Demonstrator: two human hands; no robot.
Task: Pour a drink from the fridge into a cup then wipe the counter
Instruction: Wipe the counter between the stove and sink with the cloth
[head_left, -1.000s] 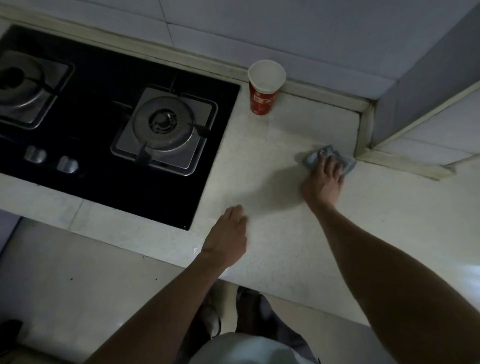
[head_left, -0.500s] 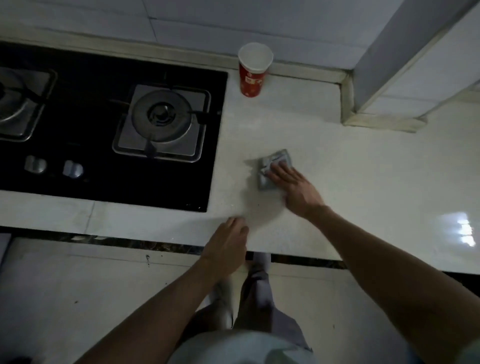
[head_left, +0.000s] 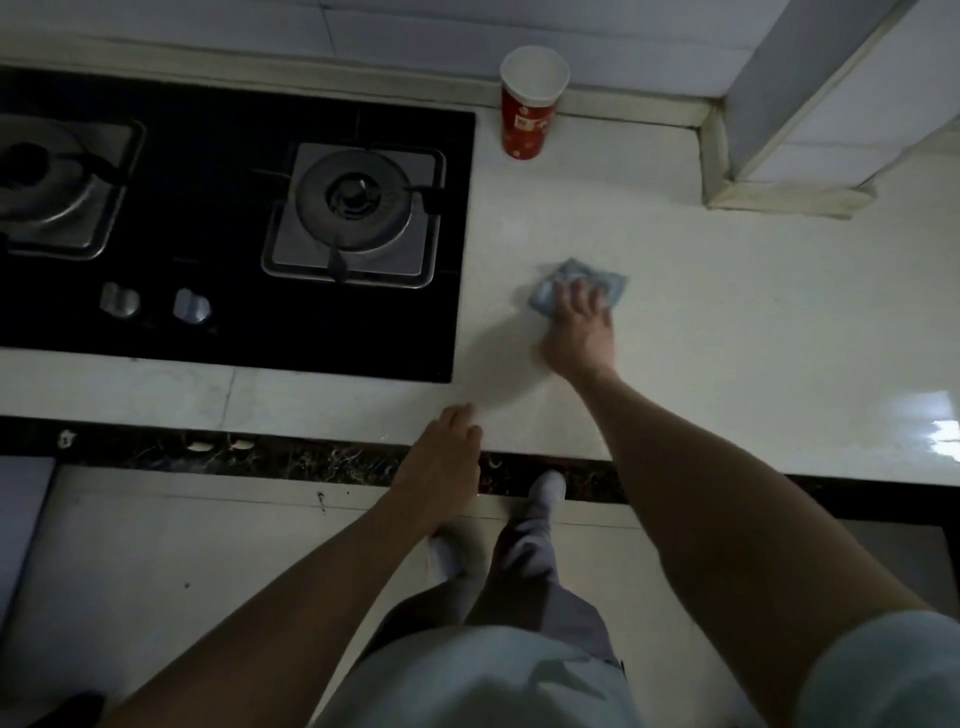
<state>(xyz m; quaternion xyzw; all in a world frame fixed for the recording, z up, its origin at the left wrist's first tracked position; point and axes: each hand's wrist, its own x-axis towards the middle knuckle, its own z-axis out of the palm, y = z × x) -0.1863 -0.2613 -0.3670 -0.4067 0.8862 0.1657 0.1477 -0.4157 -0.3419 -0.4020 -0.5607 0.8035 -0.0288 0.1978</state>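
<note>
A small blue-grey cloth (head_left: 557, 291) lies flat on the pale counter (head_left: 727, 322), right of the hob. My right hand (head_left: 579, 332) presses down on it with spread fingers, covering its near half. My left hand (head_left: 449, 457) rests on the counter's front edge, fingers loosely curled, holding nothing. A red paper cup (head_left: 527, 114) with a white inside stands upright at the back by the wall, well beyond the cloth; its contents cannot be seen.
A black glass gas hob (head_left: 234, 332) with two burners and two knobs fills the left of the counter. A tiled pillar (head_left: 769, 130) juts out at the back right. Below the counter edge are the floor and my feet.
My right hand has slid the cloth across the counter: from the back right by the pillar toward the hob, and now slightly back to the right. My left hand has stayed at the front edge.
</note>
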